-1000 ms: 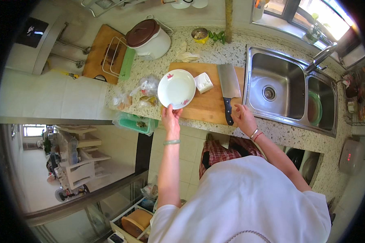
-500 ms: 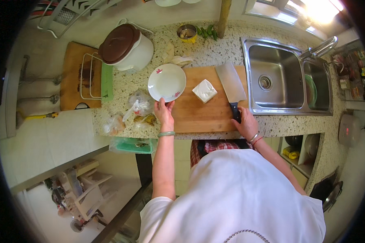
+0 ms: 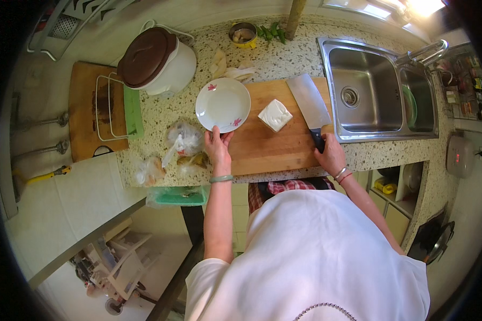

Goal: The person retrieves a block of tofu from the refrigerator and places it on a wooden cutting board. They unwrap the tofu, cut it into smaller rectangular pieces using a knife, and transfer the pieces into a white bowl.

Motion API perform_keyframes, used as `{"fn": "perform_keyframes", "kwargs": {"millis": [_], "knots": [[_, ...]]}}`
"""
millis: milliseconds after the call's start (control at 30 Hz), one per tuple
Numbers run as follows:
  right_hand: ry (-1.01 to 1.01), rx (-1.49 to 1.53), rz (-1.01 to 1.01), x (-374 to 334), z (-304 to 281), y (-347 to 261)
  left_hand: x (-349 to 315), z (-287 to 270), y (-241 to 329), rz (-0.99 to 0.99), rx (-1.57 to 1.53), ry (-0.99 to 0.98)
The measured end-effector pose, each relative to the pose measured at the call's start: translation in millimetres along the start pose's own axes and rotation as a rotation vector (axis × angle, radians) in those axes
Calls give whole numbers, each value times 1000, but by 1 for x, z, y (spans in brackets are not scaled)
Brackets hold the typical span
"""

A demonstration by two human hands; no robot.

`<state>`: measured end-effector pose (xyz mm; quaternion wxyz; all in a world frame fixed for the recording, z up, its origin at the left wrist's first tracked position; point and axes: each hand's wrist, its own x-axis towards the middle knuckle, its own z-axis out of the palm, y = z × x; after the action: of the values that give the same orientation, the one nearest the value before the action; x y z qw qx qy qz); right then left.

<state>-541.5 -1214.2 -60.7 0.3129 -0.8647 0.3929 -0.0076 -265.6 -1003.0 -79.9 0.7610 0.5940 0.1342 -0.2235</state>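
Note:
My left hand (image 3: 218, 148) grips the near rim of a white plate (image 3: 222, 104) with pink flowers, thumb over its edge. The plate overlaps the left edge of a wooden cutting board (image 3: 273, 155) and has nothing on it. On the board sits a white block (image 3: 275, 114) that looks like tofu. To its right lies a cleaver (image 3: 308, 101), its broad blade flat on the board and pointing away from me. My right hand (image 3: 331, 152) is closed around its black handle at the board's right side.
A double steel sink (image 3: 364, 88) adjoins the board's right side. At the back left stands a white pot with a brown lid (image 3: 155, 61). Knotted plastic bags (image 3: 185, 142) lie left of the plate. Behind are a small yellow bowl (image 3: 243, 35) and green peppers (image 3: 271, 33).
The whole view has shifted and tilted slightly. Both hands keep their holds on the plate and the cleaver, and the white block stays on the board.

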Motion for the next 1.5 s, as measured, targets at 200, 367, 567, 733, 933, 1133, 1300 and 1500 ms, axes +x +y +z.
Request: {"fn": "perform_keyframes", "kwargs": {"millis": [200,367,567,733,933,1133,1300,1500], "knots": [[80,123,76,4,-2,7,2,-7,-2,-11,76,-7],[235,135,130,-2,-12,10,-9,-2,-7,32,43,19],[264,506,90,-18,-37,29,-62,28,-30,240,356,31],[77,773,253,-11,-72,5,-84,102,-10,857,1205,-426],[69,787,235,-28,-71,19,-57,128,-20,888,1734,-531],[67,723,212,-48,-72,40,-40,127,-25,756,1627,-538],[-70,481,107,-57,-77,58,-43,133,-8,603,1422,-520],[-540,641,217,-39,-59,29,-62,113,12,592,1248,-397]]}}
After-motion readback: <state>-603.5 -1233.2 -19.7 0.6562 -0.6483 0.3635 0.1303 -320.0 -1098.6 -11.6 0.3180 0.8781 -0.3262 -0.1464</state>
